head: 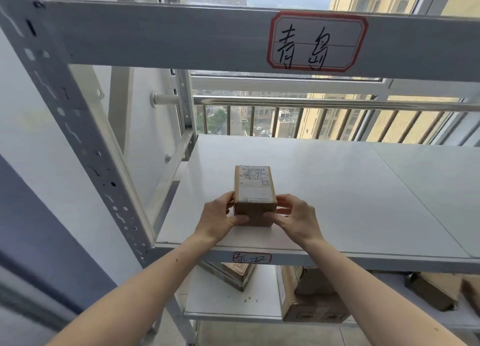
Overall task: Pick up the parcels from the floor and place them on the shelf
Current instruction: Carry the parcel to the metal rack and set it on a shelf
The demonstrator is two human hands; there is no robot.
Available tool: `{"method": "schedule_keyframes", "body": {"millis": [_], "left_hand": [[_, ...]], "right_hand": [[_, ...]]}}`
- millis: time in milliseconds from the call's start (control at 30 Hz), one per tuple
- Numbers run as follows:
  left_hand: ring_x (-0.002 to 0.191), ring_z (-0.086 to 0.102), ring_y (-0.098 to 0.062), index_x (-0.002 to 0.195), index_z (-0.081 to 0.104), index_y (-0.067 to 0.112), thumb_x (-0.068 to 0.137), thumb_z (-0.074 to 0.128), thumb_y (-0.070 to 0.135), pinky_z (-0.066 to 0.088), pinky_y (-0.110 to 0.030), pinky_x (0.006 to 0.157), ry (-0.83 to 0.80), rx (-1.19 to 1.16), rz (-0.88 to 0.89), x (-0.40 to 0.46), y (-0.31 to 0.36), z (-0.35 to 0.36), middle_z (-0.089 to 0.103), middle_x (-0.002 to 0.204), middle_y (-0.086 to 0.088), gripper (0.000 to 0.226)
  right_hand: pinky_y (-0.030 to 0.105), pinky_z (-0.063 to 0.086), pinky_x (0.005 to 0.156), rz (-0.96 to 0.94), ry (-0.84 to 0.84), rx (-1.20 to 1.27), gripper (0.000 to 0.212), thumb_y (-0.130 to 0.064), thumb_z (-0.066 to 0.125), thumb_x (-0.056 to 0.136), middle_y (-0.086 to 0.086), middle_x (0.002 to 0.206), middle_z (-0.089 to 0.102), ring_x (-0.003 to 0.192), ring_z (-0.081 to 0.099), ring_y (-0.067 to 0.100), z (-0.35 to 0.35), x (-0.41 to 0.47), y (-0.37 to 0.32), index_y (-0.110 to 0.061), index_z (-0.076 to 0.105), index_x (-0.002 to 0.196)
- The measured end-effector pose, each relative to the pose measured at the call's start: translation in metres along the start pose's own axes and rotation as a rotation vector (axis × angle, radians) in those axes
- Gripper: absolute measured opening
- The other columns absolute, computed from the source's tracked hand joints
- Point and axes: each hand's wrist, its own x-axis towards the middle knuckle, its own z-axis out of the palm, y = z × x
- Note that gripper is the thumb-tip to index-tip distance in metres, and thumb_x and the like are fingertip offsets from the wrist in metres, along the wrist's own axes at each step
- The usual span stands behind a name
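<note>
A small brown cardboard parcel (255,195) with a white shipping label on top stands on the white middle shelf board (350,195), near its front left. My left hand (218,217) grips the parcel's left side, thumb across its front face. My right hand (296,215) holds the right side with curled fingers. Both forearms reach in from below over the shelf's front edge.
The grey metal upright (78,127) rises at the left. An upper beam carries a red-bordered handwritten label (317,41). A smaller label (252,258) sits on the front edge. Several cardboard boxes (311,293) lie on the lower shelf. A window railing (311,102) runs behind.
</note>
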Motion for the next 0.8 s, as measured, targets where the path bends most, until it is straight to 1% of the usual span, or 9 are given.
{"method": "schedule_keyframes", "body": {"millis": [100, 233, 400, 467, 633, 733, 800], "left_hand": [[0.11, 0.065, -0.015, 0.13, 0.062, 0.015, 0.075, 0.083, 0.017, 0.052, -0.025, 0.096, -0.009, 0.009, 0.01, 0.007, -0.001, 0.0, 0.072, 0.119, -0.001, 0.059], [0.11, 0.066, -0.015, 0.13, 0.062, 0.016, 0.075, 0.082, 0.016, 0.05, -0.02, 0.093, -0.018, 0.029, -0.001, 0.023, -0.004, 0.0, 0.072, 0.12, 0.0, 0.059], [0.113, 0.065, -0.015, 0.129, 0.062, 0.016, 0.075, 0.081, 0.012, 0.045, -0.018, 0.093, -0.035, 0.025, -0.033, 0.047, -0.006, -0.002, 0.071, 0.121, -0.001, 0.057], [0.112, 0.066, -0.016, 0.128, 0.063, 0.015, 0.075, 0.081, 0.011, 0.046, -0.019, 0.094, -0.03, 0.036, -0.04, 0.058, -0.007, -0.002, 0.072, 0.121, -0.002, 0.057], [0.112, 0.066, -0.019, 0.129, 0.063, 0.013, 0.075, 0.081, 0.011, 0.049, -0.027, 0.099, -0.026, 0.057, -0.055, 0.079, -0.009, -0.003, 0.072, 0.121, -0.004, 0.056], [0.112, 0.066, -0.02, 0.128, 0.063, 0.013, 0.075, 0.08, 0.009, 0.048, -0.031, 0.101, -0.03, 0.057, -0.067, 0.088, -0.011, -0.004, 0.072, 0.121, -0.005, 0.056], [0.111, 0.066, -0.02, 0.127, 0.064, 0.013, 0.075, 0.08, 0.008, 0.048, -0.03, 0.1, -0.029, 0.061, -0.073, 0.092, -0.011, -0.005, 0.072, 0.12, -0.005, 0.054]], "right_hand": [[0.024, 0.059, 0.084, -0.003, -0.005, -0.013, 0.053, -0.025, 0.086, 0.073, 0.003, 0.11, 0.077, 0.089, 0.074, 0.011, 0.001, 0.007, 0.0, -0.01, 0.07, 0.121], [0.026, 0.058, 0.086, 0.006, -0.001, -0.017, 0.048, -0.024, 0.085, 0.074, 0.002, 0.109, 0.077, 0.087, 0.075, 0.012, 0.002, 0.02, -0.003, -0.013, 0.071, 0.119], [0.022, 0.055, 0.084, 0.022, 0.006, -0.036, 0.043, -0.021, 0.083, 0.075, 0.001, 0.109, 0.077, 0.083, 0.073, 0.01, 0.005, 0.041, -0.007, -0.014, 0.072, 0.116], [0.024, 0.055, 0.085, 0.035, 0.01, -0.04, 0.042, -0.02, 0.083, 0.075, 0.001, 0.108, 0.077, 0.082, 0.072, 0.01, 0.006, 0.05, -0.009, -0.015, 0.073, 0.115], [0.034, 0.056, 0.09, 0.07, 0.01, -0.037, 0.04, -0.021, 0.082, 0.075, 0.001, 0.109, 0.077, 0.086, 0.074, 0.016, 0.009, 0.071, -0.011, -0.016, 0.073, 0.113], [0.035, 0.056, 0.09, 0.09, 0.007, -0.033, 0.039, -0.02, 0.082, 0.075, 0.001, 0.109, 0.077, 0.086, 0.073, 0.016, 0.011, 0.081, -0.012, -0.016, 0.073, 0.113], [0.035, 0.056, 0.09, 0.099, 0.007, -0.028, 0.04, -0.02, 0.081, 0.075, 0.0, 0.11, 0.077, 0.085, 0.074, 0.016, 0.013, 0.085, -0.012, -0.016, 0.073, 0.114]]}}
